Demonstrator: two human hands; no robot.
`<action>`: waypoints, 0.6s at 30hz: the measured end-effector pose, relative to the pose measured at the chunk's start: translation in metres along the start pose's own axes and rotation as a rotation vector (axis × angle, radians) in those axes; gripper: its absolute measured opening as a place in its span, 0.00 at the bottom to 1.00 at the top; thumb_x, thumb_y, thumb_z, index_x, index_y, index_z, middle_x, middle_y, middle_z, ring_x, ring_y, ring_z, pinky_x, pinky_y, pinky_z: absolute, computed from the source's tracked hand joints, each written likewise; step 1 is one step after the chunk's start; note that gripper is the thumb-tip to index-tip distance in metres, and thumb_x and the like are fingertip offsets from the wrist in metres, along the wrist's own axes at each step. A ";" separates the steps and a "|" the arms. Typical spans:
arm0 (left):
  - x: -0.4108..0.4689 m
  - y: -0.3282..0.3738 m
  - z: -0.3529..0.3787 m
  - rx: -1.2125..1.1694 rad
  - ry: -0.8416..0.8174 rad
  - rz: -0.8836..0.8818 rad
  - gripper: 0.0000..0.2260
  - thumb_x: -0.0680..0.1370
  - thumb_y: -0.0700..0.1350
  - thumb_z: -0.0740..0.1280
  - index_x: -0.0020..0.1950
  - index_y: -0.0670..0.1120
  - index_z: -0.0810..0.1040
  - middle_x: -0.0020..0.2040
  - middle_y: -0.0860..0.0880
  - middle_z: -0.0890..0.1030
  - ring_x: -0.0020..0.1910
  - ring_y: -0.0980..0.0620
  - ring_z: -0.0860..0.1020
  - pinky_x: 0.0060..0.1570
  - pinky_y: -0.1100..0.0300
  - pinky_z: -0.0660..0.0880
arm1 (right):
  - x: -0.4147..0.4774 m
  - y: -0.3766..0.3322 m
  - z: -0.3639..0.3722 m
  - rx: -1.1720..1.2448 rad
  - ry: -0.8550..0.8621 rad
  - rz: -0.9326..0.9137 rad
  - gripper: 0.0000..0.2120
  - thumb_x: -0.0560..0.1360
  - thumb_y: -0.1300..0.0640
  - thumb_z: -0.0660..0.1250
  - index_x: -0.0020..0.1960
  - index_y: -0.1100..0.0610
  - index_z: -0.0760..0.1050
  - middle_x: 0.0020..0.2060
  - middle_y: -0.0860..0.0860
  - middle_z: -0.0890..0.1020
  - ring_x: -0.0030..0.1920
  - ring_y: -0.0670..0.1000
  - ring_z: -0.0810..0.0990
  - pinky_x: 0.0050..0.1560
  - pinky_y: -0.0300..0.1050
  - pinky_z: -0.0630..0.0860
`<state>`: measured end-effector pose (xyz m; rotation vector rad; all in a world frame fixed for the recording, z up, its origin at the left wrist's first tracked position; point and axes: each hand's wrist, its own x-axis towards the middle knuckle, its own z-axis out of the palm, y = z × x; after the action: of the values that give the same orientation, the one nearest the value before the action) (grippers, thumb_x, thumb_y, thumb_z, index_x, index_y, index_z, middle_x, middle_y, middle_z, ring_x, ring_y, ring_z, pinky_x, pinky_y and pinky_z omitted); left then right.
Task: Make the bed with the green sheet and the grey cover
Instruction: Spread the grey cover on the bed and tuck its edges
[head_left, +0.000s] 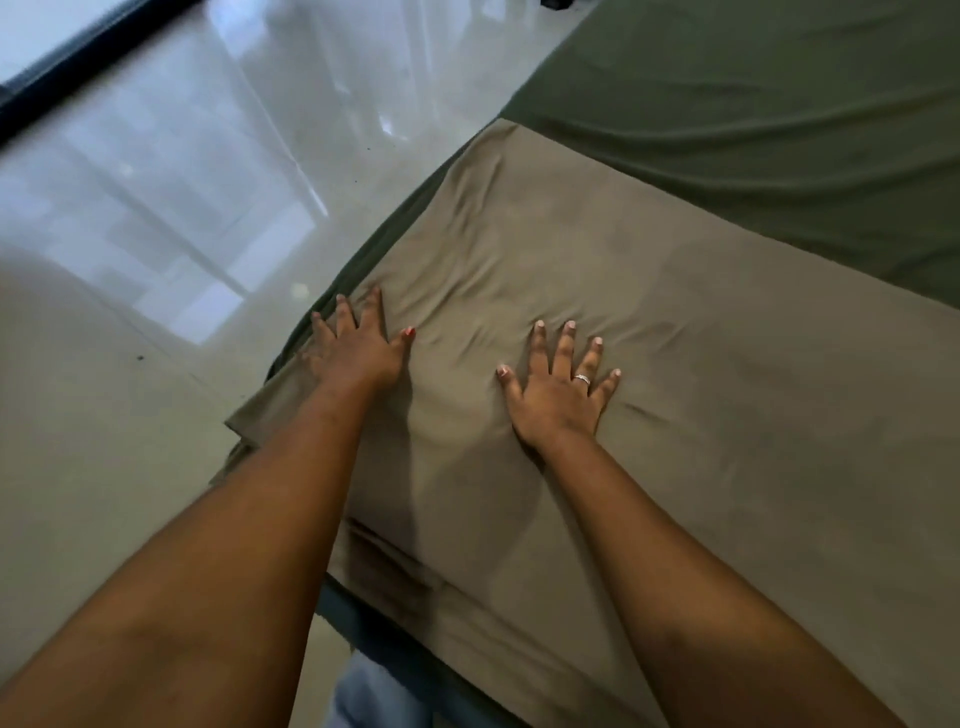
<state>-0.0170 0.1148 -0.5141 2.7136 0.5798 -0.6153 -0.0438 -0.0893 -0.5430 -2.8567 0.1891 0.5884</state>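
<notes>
The green sheet (753, 114) covers the mattress and fills the upper right of the view. On top of it lies the grey cover (701, 374), folded into a long band across the bed's near part, with one corner hanging over the left edge. My left hand (358, 343) presses flat on the cover near that left edge, fingers straight. A little to the right, my right hand (558, 387) lies flat on the cover with fingers spread, a ring on one finger. Small creases run through the fabric between the two hands.
A glossy light tiled floor (156, 234) spreads left of the bed. A dark frame or threshold (62, 67) crosses the top left corner. The bed's dark edge (374, 629) and a bit of blue clothing show at the bottom.
</notes>
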 end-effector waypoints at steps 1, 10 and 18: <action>0.013 -0.003 -0.003 0.000 0.004 0.033 0.33 0.79 0.65 0.52 0.78 0.56 0.43 0.79 0.47 0.43 0.77 0.40 0.42 0.71 0.34 0.45 | 0.002 -0.015 0.005 0.006 0.016 0.028 0.33 0.78 0.35 0.45 0.77 0.44 0.36 0.77 0.50 0.37 0.75 0.61 0.34 0.68 0.70 0.34; 0.051 -0.002 -0.021 -0.213 0.348 0.253 0.13 0.78 0.50 0.65 0.60 0.47 0.76 0.59 0.46 0.76 0.59 0.45 0.72 0.56 0.50 0.70 | 0.033 -0.144 0.006 0.130 0.059 0.071 0.30 0.80 0.38 0.44 0.78 0.46 0.40 0.78 0.48 0.40 0.76 0.58 0.35 0.68 0.70 0.33; 0.059 -0.007 -0.038 -0.603 0.264 0.232 0.05 0.77 0.46 0.67 0.44 0.46 0.76 0.43 0.50 0.79 0.42 0.52 0.76 0.42 0.59 0.71 | 0.048 -0.182 -0.021 0.328 0.263 -0.009 0.20 0.81 0.52 0.56 0.72 0.50 0.65 0.67 0.52 0.71 0.66 0.55 0.67 0.62 0.49 0.66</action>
<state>0.0419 0.1534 -0.5103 2.2432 0.4130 -0.0066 0.0385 0.0778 -0.5100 -2.6004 0.2862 0.1566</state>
